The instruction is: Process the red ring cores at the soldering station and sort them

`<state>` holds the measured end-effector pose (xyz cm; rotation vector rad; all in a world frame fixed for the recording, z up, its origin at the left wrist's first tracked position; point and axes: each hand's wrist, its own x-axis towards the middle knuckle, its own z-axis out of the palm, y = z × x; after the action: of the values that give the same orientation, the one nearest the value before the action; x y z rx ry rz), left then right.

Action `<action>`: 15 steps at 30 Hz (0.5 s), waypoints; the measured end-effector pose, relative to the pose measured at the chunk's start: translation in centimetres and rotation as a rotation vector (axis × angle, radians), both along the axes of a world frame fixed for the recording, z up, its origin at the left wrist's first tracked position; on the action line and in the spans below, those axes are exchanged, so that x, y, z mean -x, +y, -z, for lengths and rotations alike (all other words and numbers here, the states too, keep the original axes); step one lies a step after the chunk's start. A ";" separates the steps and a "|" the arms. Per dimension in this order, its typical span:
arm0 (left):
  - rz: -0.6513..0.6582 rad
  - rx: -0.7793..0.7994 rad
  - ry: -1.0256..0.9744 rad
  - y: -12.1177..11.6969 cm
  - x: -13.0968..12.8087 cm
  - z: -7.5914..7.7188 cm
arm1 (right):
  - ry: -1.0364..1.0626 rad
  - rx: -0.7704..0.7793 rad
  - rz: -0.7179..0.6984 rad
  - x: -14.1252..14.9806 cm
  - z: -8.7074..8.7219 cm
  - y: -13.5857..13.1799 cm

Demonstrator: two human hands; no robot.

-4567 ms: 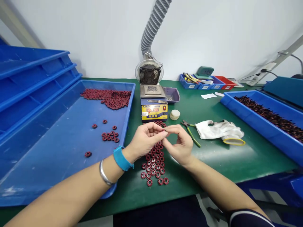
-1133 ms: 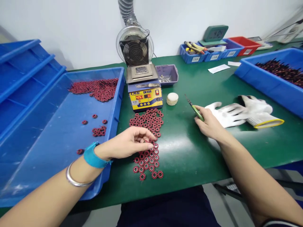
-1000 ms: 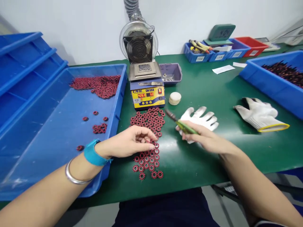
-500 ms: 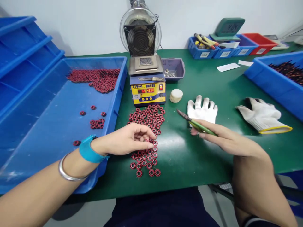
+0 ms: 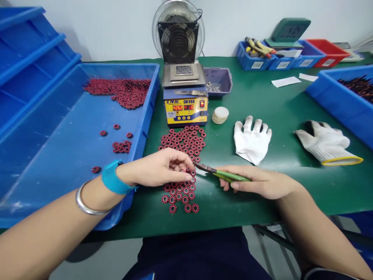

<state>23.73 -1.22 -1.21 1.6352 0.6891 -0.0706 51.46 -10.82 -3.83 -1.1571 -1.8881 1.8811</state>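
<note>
Left hand [image 5: 163, 169] curls round 1 mostly hidden red-black ring core [image 5: 183, 170]; right hand [image 5: 259, 181] clasps 1 pair of green-handled cutters [image 5: 233, 176], tips near it. Blue tray [image 5: 72, 136] holds piled cores [image 5: 129, 93], 1 cluster [image 5: 121, 147], 4 singles [image 5: 117, 126].

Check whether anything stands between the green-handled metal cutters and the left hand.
Nothing visible does. The right hand holds the green-handled metal cutters with their tips beside the left hand; contact is unclear. Both white fabric gloves lie farther right.

A blue parts tray [image 5: 67, 136] and cutters [image 5: 218, 172] show a workshop.
</note>
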 end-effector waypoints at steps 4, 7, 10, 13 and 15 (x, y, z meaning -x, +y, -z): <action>0.009 0.009 0.004 -0.1 0.0 0.1 | -0.008 -0.011 -0.002 0.1 -0.1 0.0; 0.009 0.022 0.009 -0.1 -0.1 0.1 | -0.013 -0.037 -0.012 0.1 -0.2 0.0; 0.013 0.022 0.006 -0.1 -0.1 0.0 | -0.010 -0.043 -0.010 0.0 -0.1 -0.1; 0.018 0.021 0.000 -0.1 0.0 0.0 | 0.006 -0.037 -0.003 -0.1 0.1 -0.3; 0.020 0.015 0.002 -0.1 0.0 0.1 | 0.015 -0.040 0.000 -0.1 0.2 -0.4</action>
<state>23.71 -1.36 -1.29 1.6277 0.6725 -0.0914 51.60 -11.17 -4.00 -1.1273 -1.9086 1.8376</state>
